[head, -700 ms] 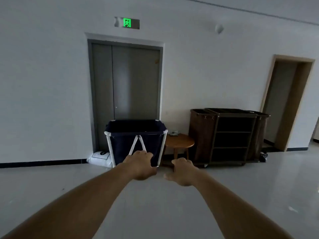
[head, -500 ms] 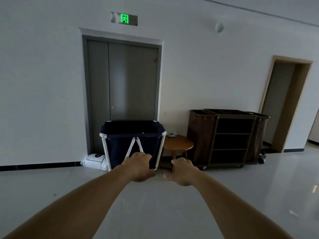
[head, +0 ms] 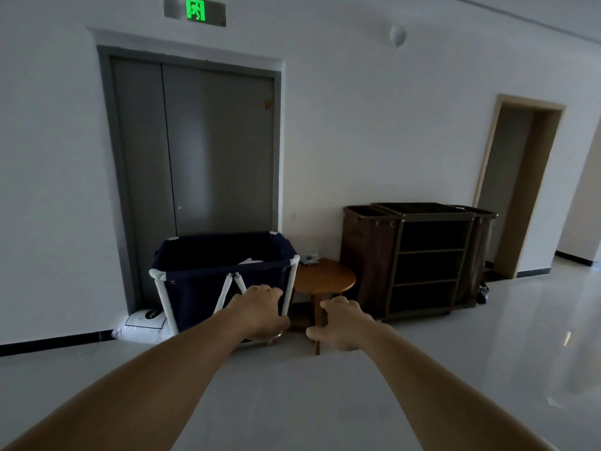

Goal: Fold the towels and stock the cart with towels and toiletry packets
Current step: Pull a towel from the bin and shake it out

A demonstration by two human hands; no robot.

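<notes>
A navy fabric laundry bin (head: 195, 275) on a white tube frame stands against the grey door, with a bit of white towel (head: 250, 261) showing inside. To its right is a dark brown housekeeping cart (head: 432, 255) with bare shelves and a bag at each end. Small toiletry packets (head: 309, 258) lie on a round wooden table (head: 328, 278) between the two. My left hand (head: 260, 315) and my right hand (head: 344, 323) reach out in the air ahead of me. Their fingers are loosely curled and they hold nothing. Both hands are well short of the bin and table.
A white bag (head: 146, 325) lies on the floor left of the bin. The grey double door (head: 195, 151) behind it is closed, under a green exit sign (head: 195, 8). An open doorway (head: 520, 183) is at the right. Glossy pale floor stretches between me and the furniture.
The bin, table and cart look larger and nearer as the view has moved toward them. Both arms stay stretched forward in the same pose.
</notes>
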